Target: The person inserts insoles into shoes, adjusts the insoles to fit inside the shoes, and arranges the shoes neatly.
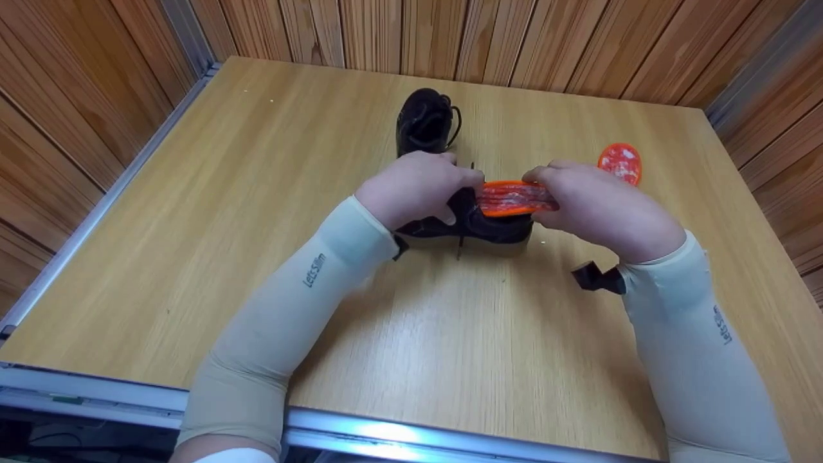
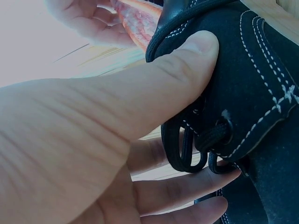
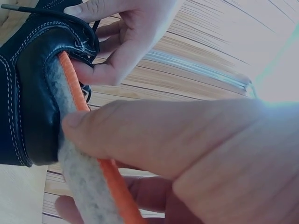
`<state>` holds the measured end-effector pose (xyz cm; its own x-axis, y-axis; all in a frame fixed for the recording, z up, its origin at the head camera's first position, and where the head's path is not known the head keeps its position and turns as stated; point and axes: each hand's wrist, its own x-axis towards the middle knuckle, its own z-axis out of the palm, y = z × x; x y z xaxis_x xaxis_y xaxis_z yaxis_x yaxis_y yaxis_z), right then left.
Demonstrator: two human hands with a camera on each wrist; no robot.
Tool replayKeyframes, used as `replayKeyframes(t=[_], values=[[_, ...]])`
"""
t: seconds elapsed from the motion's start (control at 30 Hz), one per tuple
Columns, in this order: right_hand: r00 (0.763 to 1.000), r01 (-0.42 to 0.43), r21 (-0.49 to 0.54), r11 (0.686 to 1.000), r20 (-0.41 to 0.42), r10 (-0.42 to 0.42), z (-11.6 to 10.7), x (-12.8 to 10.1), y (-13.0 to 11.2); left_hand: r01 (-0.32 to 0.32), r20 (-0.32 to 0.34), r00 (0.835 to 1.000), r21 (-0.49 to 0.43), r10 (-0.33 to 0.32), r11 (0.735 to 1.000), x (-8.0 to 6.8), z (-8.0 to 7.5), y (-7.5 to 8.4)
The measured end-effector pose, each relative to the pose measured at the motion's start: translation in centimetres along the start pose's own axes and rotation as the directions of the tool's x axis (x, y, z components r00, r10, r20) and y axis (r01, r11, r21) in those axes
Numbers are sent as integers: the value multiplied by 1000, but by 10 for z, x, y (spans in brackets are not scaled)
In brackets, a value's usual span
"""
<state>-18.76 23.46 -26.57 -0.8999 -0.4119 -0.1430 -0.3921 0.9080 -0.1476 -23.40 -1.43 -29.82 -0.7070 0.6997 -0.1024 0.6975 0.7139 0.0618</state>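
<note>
A black lace-up shoe point(image 1: 498, 229) with white stitching lies sideways on the table, its heel to the right. My left hand point(image 1: 418, 186) grips its upper near the eyelets; in the left wrist view the thumb presses the black material point(image 2: 252, 93) while the fingers sit by the laces. An orange-edged insole point(image 1: 511, 198) is pinched by my right hand point(image 1: 598, 202), thumb on one face and fingers on the other. One end of it enters the shoe's opening. In the right wrist view the insole point(image 3: 86, 170) shows a grey fleecy face; the part inside the shoe is hidden.
A second black shoe point(image 1: 424, 122) stands behind my left hand, laces loose. Another insole point(image 1: 622, 162), red and white with an orange rim, lies beyond my right hand. Wood-panelled walls point(image 1: 431, 38) border the table point(image 1: 257, 167) at the back and sides.
</note>
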Motion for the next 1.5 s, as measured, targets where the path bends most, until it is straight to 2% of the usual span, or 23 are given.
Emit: replayKeyframes(t=[0.33, 0.87, 1.3, 1.5], values=[[1000, 9, 8, 1000, 23, -9, -3, -2, 4, 21, 21, 1000, -4, -21, 1000, 1, 0, 0], [998, -50, 16, 999, 44, 49, -7, -8, 12, 11, 13, 1000, -2, -11, 1000, 0, 0, -1], [1000, -7, -3, 1000, 11, 7, -7, -7, 11, 41, 41, 998, -21, -40, 999, 1, -1, 1], [1000, -17, 8, 1000, 17, 17, -6, -7, 9, 47, 43, 998, -28, -45, 999, 0, -1, 1]])
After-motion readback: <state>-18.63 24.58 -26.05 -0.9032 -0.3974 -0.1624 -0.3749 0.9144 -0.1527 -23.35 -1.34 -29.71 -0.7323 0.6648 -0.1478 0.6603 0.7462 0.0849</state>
